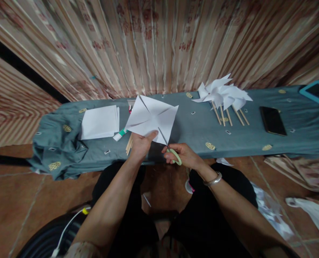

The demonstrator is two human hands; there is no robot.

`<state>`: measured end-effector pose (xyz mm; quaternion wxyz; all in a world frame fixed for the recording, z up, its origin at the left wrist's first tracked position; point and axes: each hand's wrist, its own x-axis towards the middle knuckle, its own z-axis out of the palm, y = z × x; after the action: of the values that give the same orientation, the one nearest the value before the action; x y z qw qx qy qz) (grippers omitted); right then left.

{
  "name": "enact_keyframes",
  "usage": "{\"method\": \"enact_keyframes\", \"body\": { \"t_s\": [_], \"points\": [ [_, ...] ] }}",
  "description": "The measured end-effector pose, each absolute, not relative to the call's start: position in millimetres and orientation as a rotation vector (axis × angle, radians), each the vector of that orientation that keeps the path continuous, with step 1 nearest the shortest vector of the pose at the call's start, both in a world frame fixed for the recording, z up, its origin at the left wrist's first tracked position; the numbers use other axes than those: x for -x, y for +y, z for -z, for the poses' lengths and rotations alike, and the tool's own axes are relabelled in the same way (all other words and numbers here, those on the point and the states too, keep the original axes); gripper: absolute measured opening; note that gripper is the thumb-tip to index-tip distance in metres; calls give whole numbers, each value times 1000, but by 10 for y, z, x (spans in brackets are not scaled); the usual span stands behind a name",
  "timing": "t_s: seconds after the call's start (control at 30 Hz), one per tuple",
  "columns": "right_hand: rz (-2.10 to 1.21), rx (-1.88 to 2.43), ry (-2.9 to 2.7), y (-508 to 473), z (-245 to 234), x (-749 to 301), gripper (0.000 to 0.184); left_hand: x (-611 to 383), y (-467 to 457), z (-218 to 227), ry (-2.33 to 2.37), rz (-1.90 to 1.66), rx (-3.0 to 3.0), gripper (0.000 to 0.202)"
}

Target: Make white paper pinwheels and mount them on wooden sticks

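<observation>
My left hand (pixel 141 144) pinches the lower edge of a white square paper sheet (pixel 150 117) and holds it up over the blue-grey cloth (pixel 191 130). The sheet shows diagonal cuts from its corners. My right hand (pixel 181 155) grips green-handled scissors (pixel 171 152), whose blades reach into the sheet's lower right side. A silver bangle is on my right wrist.
A stack of white paper (pixel 100 122) lies at the left, with a glue stick (pixel 120 134) and wooden sticks (pixel 129 144) beside it. Finished white paper pinwheels (pixel 224 95) on sticks lie to the right. A black phone (pixel 272 120) and a teal-cased tablet (pixel 318 91) lie further right. Curtains hang behind.
</observation>
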<state>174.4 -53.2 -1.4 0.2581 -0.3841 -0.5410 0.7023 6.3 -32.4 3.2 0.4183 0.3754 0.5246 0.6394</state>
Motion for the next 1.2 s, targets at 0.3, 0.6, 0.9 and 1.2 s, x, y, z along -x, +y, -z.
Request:
{"method": "enact_keyframes", "body": {
  "t_s": [0.3,0.6,0.9,1.2],
  "points": [
    [-1880,1027,-1504,-517,78,-1751,45,-60,-325,-42,1315,-1600,-938,55],
    [-1889,1028,-1483,-510,59,-1746,43,-101,-368,-75,1359,-1543,-926,54],
    [-1874,1032,-1474,-508,72,-1742,40,-112,-390,-100,1343,-1533,-911,53],
    [-1879,1052,-1422,-519,36,-1728,43,-114,-407,-97,1367,-1508,-931,49]
  ]
}}
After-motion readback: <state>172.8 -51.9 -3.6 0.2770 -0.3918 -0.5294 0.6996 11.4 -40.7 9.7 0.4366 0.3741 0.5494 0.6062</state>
